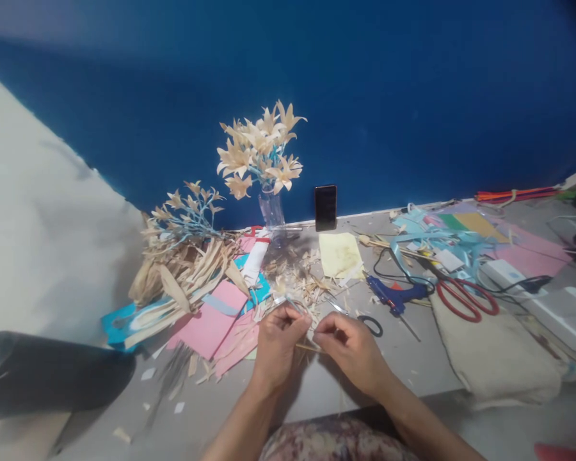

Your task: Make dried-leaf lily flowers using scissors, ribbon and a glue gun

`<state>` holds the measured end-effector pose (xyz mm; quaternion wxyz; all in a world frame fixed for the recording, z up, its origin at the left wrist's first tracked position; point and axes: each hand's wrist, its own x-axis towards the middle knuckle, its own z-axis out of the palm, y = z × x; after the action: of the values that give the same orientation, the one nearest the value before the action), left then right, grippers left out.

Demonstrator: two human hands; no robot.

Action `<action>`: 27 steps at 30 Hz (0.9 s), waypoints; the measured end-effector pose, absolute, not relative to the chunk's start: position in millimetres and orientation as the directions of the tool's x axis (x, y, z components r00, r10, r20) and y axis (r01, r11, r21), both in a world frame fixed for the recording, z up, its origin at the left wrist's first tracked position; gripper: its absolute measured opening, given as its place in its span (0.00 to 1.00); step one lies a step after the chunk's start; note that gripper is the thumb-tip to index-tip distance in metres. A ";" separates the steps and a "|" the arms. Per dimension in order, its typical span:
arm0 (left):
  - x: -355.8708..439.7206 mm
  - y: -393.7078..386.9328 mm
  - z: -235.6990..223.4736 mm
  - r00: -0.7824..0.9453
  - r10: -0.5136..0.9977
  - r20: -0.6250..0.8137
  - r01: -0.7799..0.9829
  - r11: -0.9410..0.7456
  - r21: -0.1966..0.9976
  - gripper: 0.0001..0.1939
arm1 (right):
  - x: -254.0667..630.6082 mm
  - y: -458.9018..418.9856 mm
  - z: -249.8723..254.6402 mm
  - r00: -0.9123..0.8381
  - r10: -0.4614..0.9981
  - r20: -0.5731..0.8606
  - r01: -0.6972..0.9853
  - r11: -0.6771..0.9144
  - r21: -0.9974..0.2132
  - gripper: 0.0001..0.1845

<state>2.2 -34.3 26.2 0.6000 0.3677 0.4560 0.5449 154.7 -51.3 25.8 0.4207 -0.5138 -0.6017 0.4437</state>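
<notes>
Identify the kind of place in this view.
Likely a home or small-workshop craft table for making artificial flowers: a clear vase of pale flowers, a blue glue gun and red-handled scissors beside heaps of dried husk-like strips.

Matt yellow paper [340, 255]; clear glossy vase [272, 218]; smooth matt blue wall [388, 102]; soft beige cloth [496, 355]; shiny metal scissor blades [335, 305].
</notes>
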 end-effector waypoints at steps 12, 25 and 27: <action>12.0 -15.1 44.4 0.195 0.955 -0.222 -0.500 0.291 0.816 0.16 | 158.3 -21.1 25.6 -0.240 0.956 -0.168 -0.240 -0.226 -0.944 0.20; 13.9 7.4 36.3 0.097 0.945 -0.313 -0.449 0.322 0.833 0.16 | 158.4 -7.5 28.1 -0.128 0.983 -0.135 0.016 -0.134 -0.991 0.03; 16.5 8.5 37.7 0.089 0.947 -0.307 -0.462 0.313 0.830 0.17 | 157.3 -7.9 28.7 -0.156 0.980 -0.123 0.030 -0.120 -0.992 0.04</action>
<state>16.5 8.5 37.7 0.6834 0.2787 0.4351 0.5158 157.3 -7.9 28.7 0.4223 -0.4938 -0.5115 0.5622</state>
